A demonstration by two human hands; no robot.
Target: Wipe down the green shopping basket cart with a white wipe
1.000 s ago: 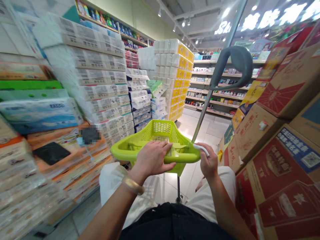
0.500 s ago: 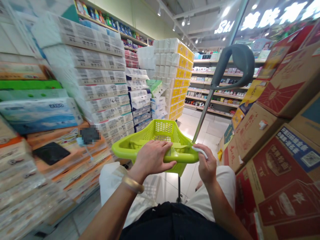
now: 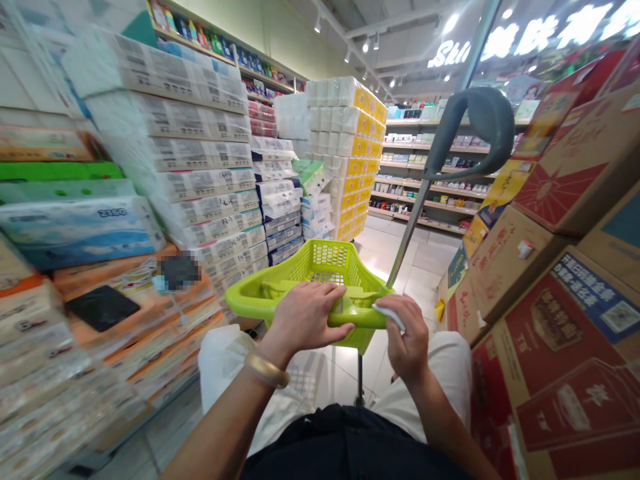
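Note:
A lime-green shopping basket with mesh walls is in front of me, its thick rim nearest my body. My left hand lies over that rim near its middle, fingers wrapped across the top and thumb along the near side. Pinched in my right hand is a white cloth, pressed against the rim's right end. The cloth is mostly covered by my fingers. By the right corner of the basket rises a metal pole with a grey loop handle.
Stacked tissue packs line the left side, with a black flat item and a coiled white cable on an orange pack. Cardboard boxes are piled close on my right. Stocked shelves stand across the back.
My right hand has slid left along the basket rim with the white cloth. My left hand keeps its place on the rim. The grey loop handle has shifted slightly right.

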